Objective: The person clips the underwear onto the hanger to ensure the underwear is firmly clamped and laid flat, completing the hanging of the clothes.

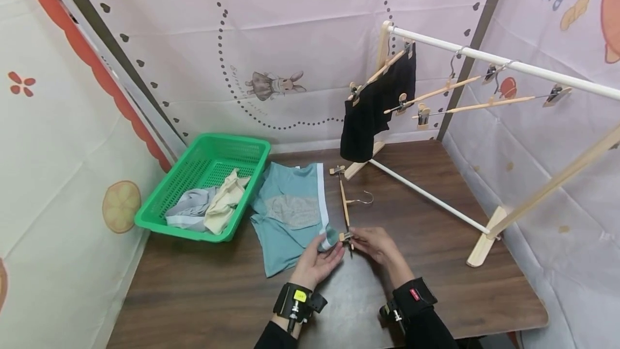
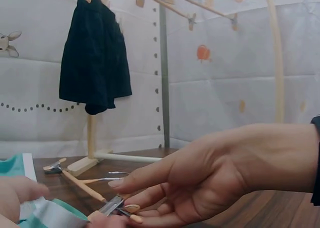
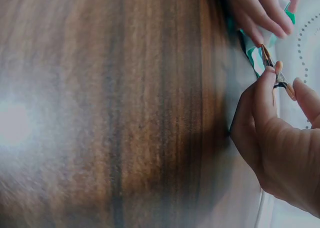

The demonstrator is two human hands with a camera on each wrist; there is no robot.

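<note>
While hands (image 1: 346,252) meet, teal shorts' (image 1: 290,214) waistband enters hanger clip (image 1: 346,236).

A makeshift laundry corner, set up like a small booth: printed cartoon sheets (image 1: 290,42) hang as walls beyond the fingers, a drying rack (image 1: 484,58) stands right of them, a green basket (image 1: 203,187) left.

Bare hands (image 1: 319,263), black sleeves, black wrist-strapped cameras, one yellow-tagged, the other red-labelled.
</note>
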